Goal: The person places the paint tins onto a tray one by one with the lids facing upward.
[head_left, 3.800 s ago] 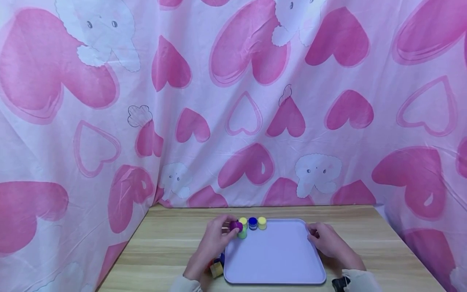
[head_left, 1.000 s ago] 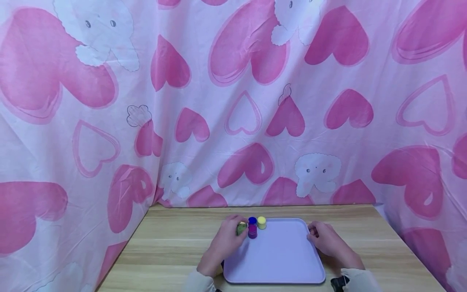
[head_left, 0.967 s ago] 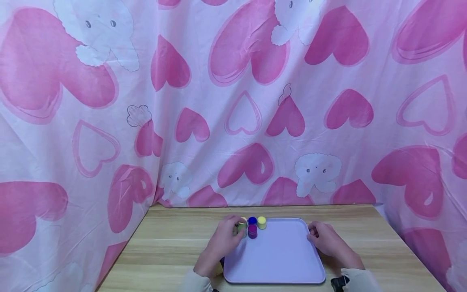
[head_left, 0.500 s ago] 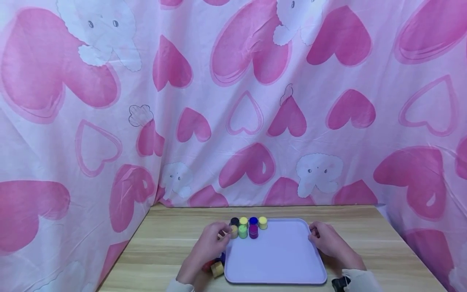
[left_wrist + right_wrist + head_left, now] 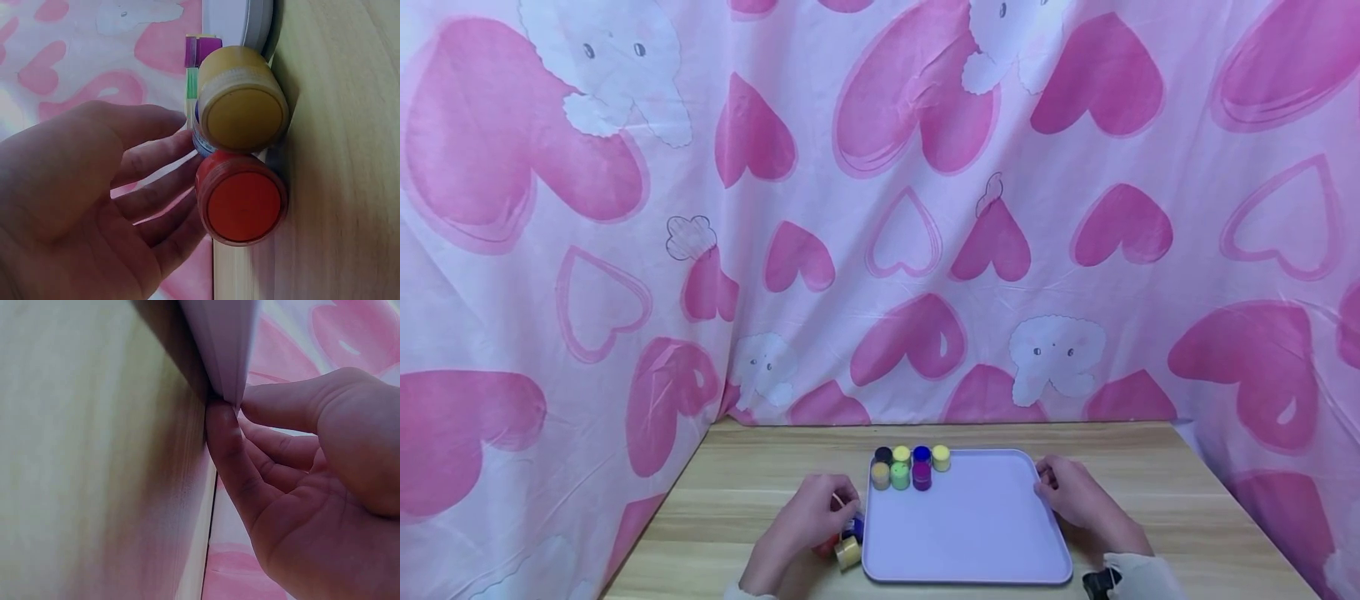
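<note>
Seven small paint pots (image 5: 901,467) stand in two rows at the far left corner of the lilac tray (image 5: 977,533). Left hand (image 5: 805,525), fingers relaxed and gripping nothing, reaches toward the yellow pot (image 5: 242,100) and red pot (image 5: 242,199) on the table just left of the tray. Right hand (image 5: 1075,496) pinches the tray's right rim between thumb and fingers.

Cream sleeves (image 5: 1138,571) cover both wrists; a black strap (image 5: 1099,581) on the right.

Small paint pots (image 5: 848,542) clustered upright beside lilac tray (image 5: 970,533)
</note>
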### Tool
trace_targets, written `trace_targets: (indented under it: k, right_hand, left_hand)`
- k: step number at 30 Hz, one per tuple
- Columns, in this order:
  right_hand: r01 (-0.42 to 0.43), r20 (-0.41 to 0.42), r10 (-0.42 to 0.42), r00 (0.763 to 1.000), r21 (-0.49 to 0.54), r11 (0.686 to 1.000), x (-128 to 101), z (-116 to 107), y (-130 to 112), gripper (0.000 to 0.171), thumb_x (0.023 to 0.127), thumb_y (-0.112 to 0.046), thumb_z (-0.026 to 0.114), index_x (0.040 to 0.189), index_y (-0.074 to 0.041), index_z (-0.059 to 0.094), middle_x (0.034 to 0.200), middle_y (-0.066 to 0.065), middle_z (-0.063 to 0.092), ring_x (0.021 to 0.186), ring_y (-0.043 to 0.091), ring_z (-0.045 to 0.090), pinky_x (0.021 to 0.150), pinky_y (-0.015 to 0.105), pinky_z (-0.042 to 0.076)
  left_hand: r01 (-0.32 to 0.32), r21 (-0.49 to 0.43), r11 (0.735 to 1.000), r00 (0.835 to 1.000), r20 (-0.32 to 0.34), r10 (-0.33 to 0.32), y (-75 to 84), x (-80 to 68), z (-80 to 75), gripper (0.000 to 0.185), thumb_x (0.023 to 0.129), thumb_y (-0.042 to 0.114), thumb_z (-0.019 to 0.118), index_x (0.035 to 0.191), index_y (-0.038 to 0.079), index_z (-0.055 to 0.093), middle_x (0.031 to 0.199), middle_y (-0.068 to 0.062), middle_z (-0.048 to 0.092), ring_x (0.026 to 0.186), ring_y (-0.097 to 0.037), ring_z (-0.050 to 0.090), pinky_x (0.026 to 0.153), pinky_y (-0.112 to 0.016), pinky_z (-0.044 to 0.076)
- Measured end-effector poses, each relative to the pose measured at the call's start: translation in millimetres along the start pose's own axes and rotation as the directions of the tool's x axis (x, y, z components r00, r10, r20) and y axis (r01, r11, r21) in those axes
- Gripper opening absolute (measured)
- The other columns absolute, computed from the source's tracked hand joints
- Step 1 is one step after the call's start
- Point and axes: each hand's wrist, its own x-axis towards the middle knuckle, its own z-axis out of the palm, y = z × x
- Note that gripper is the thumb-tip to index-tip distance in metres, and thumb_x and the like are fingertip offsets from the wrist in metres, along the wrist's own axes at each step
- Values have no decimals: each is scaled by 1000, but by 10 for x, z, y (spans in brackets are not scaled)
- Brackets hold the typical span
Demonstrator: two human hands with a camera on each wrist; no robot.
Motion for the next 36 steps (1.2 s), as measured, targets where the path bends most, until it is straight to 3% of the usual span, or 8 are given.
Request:
trace_targets:
  k: [6, 9, 15, 21, 27, 36]
  right_hand:
    - [12, -9, -12, 1000, -3, 1000, -12, 2, -2, 30, 103, -3, 67, 130, 8, 63, 99, 6, 68, 87, 18, 61, 77, 35, 63]
    - [21, -16, -21, 1000, -5, 1000, -14, 4, -5, 29, 103, -3, 67, 130, 8, 63, 99, 6, 68, 87, 17, 61, 77, 36, 62]
    - [17, -13, -17, 1000, -1, 1000, -7, 7, -5, 29, 103, -3, 67, 130, 8, 63, 100, 6, 68, 88, 17, 61, 78, 36, 63]
    - [13, -11, -13, 1000, -5, 1000, -4, 9, -8, 29, 103, -4, 68, 129, 8, 64, 100, 6, 69, 88, 17, 61, 79, 36, 63]
    - [14, -12, -14, 1000, -7, 1000, -7, 11, -10, 29, 103, -4, 68, 129, 7, 64, 100, 6, 69, 88, 17, 61, 79, 36, 64]
    - [4, -7, -4, 1000, -2, 1000, -10, 6, 8, 29, 104, -5, 67, 130, 7, 64, 100, 7, 69, 88, 18, 62, 79, 36, 64]
  left_hand:
    - [81, 3, 997, 994, 77, -81, 8, -34, 17, 15, 95, 29, 83, 95, 17, 75, 88, 6, 73, 76, -7, 65, 59, -23, 58]
    - [84, 31, 996, 992, 89, -87, 15, -41, 37, 20, 93, 34, 86, 92, 18, 74, 86, 7, 70, 75, -7, 61, 59, -23, 55]
    - [41, 68, 997, 996, 79, -47, 35, -45, 42, 15, 90, 27, 88, 90, 19, 74, 85, 8, 71, 75, -3, 61, 64, -21, 54]
    - [49, 23, 999, 995, 82, -50, 56, -61, 13, 13, 89, 19, 88, 93, 16, 76, 85, 6, 71, 76, -6, 63, 60, -22, 56]
    - [26, -10, 1000, 998, 63, -26, 60, -50, -14, 14, 87, 13, 87, 96, 16, 76, 90, 5, 75, 82, -8, 68, 68, -21, 59]
    - [7, -37, 999, 1000, -24, -8, 118, 59, -4, 26, 85, 8, 85, 110, 11, 77, 112, -2, 75, 104, -17, 73, 86, -27, 67]
